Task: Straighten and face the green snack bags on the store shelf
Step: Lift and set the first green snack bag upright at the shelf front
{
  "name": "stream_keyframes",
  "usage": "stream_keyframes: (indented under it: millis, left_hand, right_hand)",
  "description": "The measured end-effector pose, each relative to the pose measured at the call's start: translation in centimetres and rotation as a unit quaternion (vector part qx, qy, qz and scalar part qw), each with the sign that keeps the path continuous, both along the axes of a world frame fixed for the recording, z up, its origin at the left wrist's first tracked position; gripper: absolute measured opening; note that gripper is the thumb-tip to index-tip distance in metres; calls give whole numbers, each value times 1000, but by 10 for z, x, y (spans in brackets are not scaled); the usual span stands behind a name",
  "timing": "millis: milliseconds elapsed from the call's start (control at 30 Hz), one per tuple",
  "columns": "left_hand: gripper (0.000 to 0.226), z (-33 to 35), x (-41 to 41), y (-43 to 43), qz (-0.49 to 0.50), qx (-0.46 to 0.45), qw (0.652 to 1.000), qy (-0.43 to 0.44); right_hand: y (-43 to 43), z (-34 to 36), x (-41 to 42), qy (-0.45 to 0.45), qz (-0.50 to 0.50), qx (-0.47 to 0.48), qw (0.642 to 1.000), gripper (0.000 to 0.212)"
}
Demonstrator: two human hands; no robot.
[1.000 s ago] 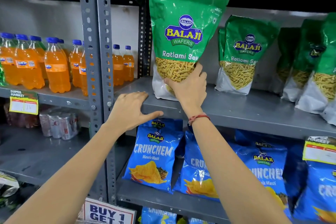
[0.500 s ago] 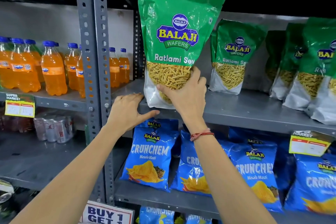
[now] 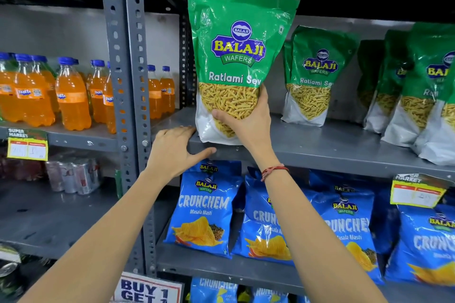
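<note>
A green Balaji Ratlami Sev bag (image 3: 236, 51) stands upright at the front left of the grey shelf (image 3: 332, 152), label facing me. My right hand (image 3: 248, 120) grips its lower part from the front. My left hand (image 3: 174, 150) rests flat on the shelf's front edge, just left of the bag, fingers spread. Further back stands a second green bag (image 3: 312, 74), leaning against the rear wall. More green bags (image 3: 418, 86) crowd the right end, tilted and overlapping.
A grey perforated upright post (image 3: 125, 81) divides the bays. Orange Fanta bottles (image 3: 71, 96) fill the left shelf. Blue Crunchem bags (image 3: 206, 209) line the shelf below. Yellow price tags (image 3: 416, 192) hang on shelf edges. Soda cans (image 3: 71, 177) sit lower left.
My right hand has moved the green bag slightly forward and left on the shelf. My left hand stays on the shelf edge. My view has shifted closer.
</note>
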State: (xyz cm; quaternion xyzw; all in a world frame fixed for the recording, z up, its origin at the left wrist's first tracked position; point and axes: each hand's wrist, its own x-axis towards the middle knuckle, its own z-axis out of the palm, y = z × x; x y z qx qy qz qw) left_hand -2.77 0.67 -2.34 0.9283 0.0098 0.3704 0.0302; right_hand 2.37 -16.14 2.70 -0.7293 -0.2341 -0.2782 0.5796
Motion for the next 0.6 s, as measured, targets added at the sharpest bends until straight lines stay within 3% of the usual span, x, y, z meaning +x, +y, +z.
stream_keyframes:
  millis: [500, 600]
  left_hand:
    - [103, -2, 0, -5, 21, -17, 999, 24]
    - [97, -3, -2, -9, 11, -46, 999, 2]
  right_hand:
    - [8, -2, 12, -4, -23, -23, 999, 120]
    - [-1, -2, 13, 0, -13, -35, 999, 124]
